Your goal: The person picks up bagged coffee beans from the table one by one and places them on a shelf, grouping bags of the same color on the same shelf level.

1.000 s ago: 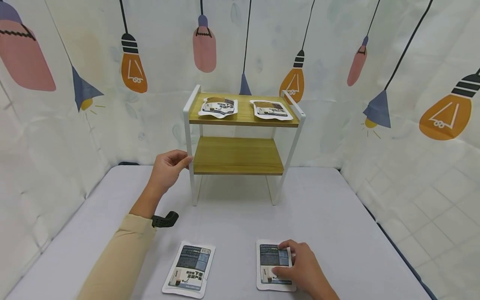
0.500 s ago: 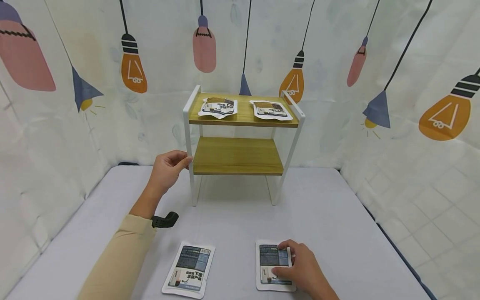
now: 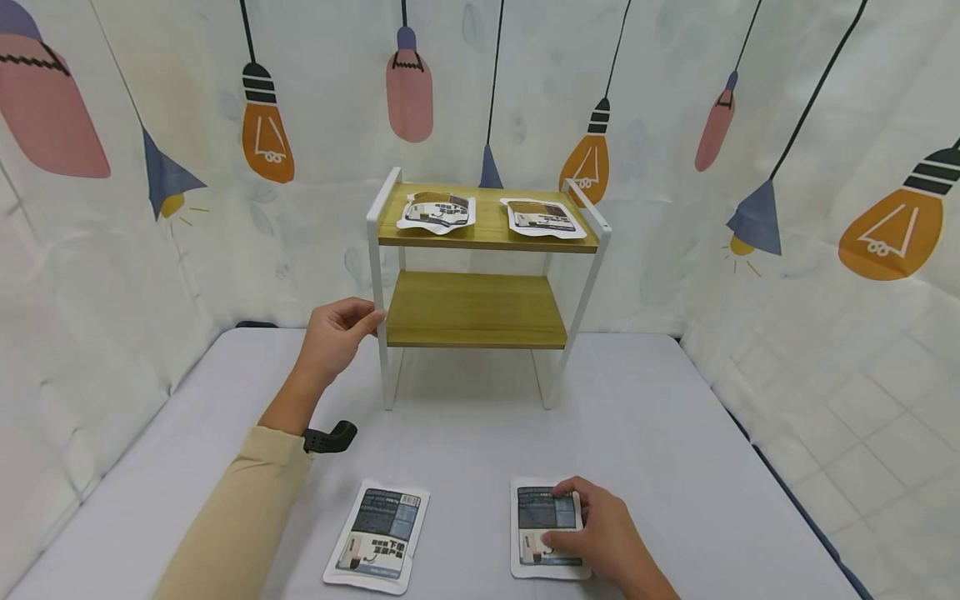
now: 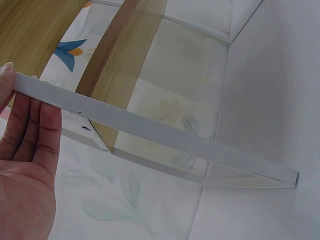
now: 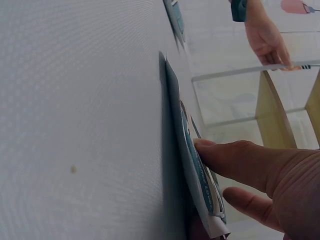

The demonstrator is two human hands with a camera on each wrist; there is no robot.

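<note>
A two-tier shelf rack (image 3: 476,310) with white side frames and wood-look boards stands at the back. My left hand (image 3: 335,337) pinches its front left post between thumb and fingers; the left wrist view shows the white post (image 4: 145,122) in that grip. At the front right lies a flat white-edged pouch (image 3: 536,525) with a dark printed face. My right hand (image 3: 600,533) grips it at its right side, with thumb and index finger on its face. In the right wrist view the thumb (image 5: 220,152) touches the face of the pouch (image 5: 187,145).
A similar pouch (image 3: 377,537) lies at the front left on the white-covered table (image 3: 465,450). On the rack's top board rest a left pouch (image 3: 437,213) and a right pouch (image 3: 543,218). A lamp-patterned curtain (image 3: 315,233) encloses the back and sides.
Both hands keep their places on the rack and the pouch. The head view has shifted very slightly, and the gripped pouch shows a tiny move left.
</note>
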